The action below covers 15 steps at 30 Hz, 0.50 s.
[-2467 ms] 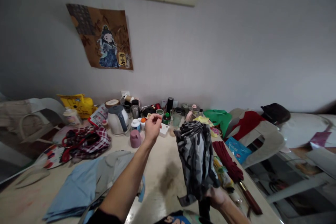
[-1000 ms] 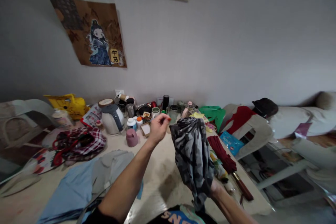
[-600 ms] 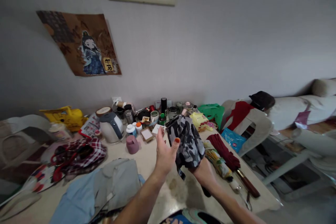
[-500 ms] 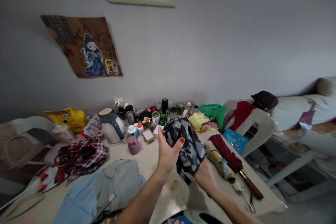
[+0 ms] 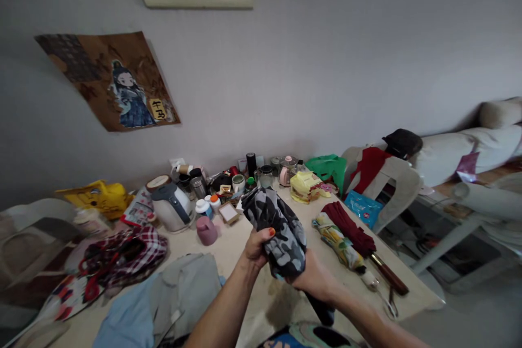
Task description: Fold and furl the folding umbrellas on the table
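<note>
A grey and black camouflage folding umbrella (image 5: 281, 234) is bunched up between my two hands above the table. My left hand (image 5: 258, 247) closes round its left side, the thumb lying across the cloth. From below and the right, my right hand (image 5: 310, 276) grips the lower end; most of its fingers are hidden behind the fabric. A dark end piece pokes out beneath the right wrist. To the right lie a dark red umbrella (image 5: 351, 227) with a wooden handle and a yellow floral umbrella (image 5: 338, 242), both furled.
On the left of the table (image 5: 234, 242) lie grey and blue clothes (image 5: 179, 288) and a plaid cloth (image 5: 142, 242). A kettle (image 5: 169, 204), a pink cup (image 5: 206, 230), bottles and a yellow bag (image 5: 304, 186) stand towards the wall. A chair (image 5: 402, 182) is at the right.
The umbrella's loose cloth has been gathered into a narrower bundle. My left hand has gone from spread fingers to gripping its side, and the dark end piece now shows below my right wrist.
</note>
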### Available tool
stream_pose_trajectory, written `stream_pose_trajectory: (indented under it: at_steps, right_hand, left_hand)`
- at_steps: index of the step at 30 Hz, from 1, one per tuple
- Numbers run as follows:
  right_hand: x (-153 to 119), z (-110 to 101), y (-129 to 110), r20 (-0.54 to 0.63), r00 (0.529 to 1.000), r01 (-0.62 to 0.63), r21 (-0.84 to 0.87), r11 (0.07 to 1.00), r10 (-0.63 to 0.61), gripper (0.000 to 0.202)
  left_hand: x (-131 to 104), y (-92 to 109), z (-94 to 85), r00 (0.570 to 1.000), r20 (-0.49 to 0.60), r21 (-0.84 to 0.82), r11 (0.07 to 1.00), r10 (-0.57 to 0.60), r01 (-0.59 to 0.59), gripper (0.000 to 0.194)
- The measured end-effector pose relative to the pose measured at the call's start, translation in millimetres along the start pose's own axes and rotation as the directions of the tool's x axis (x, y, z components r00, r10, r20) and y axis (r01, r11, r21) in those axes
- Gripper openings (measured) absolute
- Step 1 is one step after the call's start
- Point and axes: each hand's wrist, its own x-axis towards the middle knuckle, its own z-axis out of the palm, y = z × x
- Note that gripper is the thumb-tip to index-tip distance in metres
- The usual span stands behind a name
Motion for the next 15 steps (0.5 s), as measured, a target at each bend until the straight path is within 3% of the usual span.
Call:
stream_pose_trajectory:
  at_steps: [4,6,8,11,13,15]
  right_hand:
    - [1.0,-6.9,-3.3,0.226,0.962,-0.219,0.289,0.932,0.157,0.025]
    - [1.5,-8.4,-1.3,0.282,0.938,-0.300,0.366,0.881,0.203,0.029]
    - [0.6,-8.0,-0.2,0.228,0.950,-0.280,0.317,0.906,0.214,0.035]
    - [-3.6,-5.7,-1.9,0.026,0.982,-0.191,0.117,0.975,0.189,0.040]
    - [-7.1,-4.3,-4.3,0.003,0.979,-0.203,0.052,0.978,0.203,0.029]
    - [-9.7,-3.6,-4.9,0.115,0.971,-0.219,0.100,0.970,0.208,0.015]
  left_hand:
    - [7.4,2.5,-2.4,0.999,0.030,-0.028,0.999,-0.041,0.042,0.028]
    - [11.9,6.1,-0.4,0.999,0.003,-0.033,0.999,-0.041,0.041,0.027]
    - [15.7,12.1,3.0,0.996,-0.089,-0.021,0.999,0.024,-0.026,0.027]
    - [16.7,20.7,7.1,0.969,-0.227,0.031,0.996,0.093,-0.088,0.032]
    - [13.1,22.4,7.7,0.977,-0.206,0.038,0.998,0.060,-0.053,0.039]
    - [7.2,20.0,7.5,0.998,-0.061,0.020,1.000,0.003,-0.002,0.049]
